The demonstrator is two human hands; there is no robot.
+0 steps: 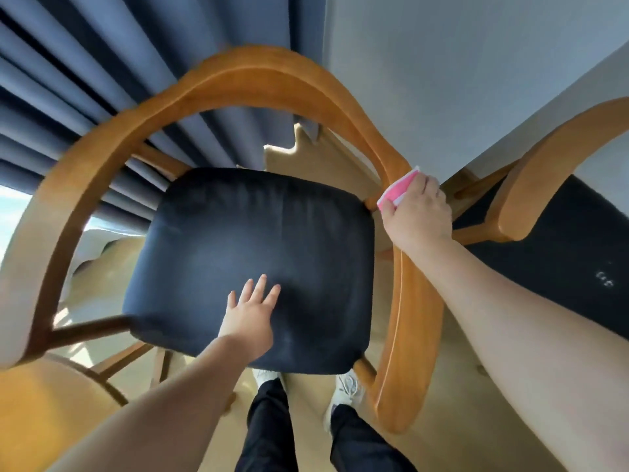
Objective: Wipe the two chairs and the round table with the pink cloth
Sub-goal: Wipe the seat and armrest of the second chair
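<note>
Bare arms (510,318) reach over a wooden chair (238,73). The right hand (417,212) grips the cloth (394,190), fingers curled over it, pressing it on the chair's right armrest (413,301). The left hand (250,311) lies open and flat on the seat (258,233) near its front edge. A second chair (531,185) stands just to the right. The tabletop (37,417) shows at the lower left.

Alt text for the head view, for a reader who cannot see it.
Right hand holds a folded pink cloth against the curved wooden arm of a dark-cushioned chair; the open left hand spreads over its seat. A second chair stands alongside.
</note>
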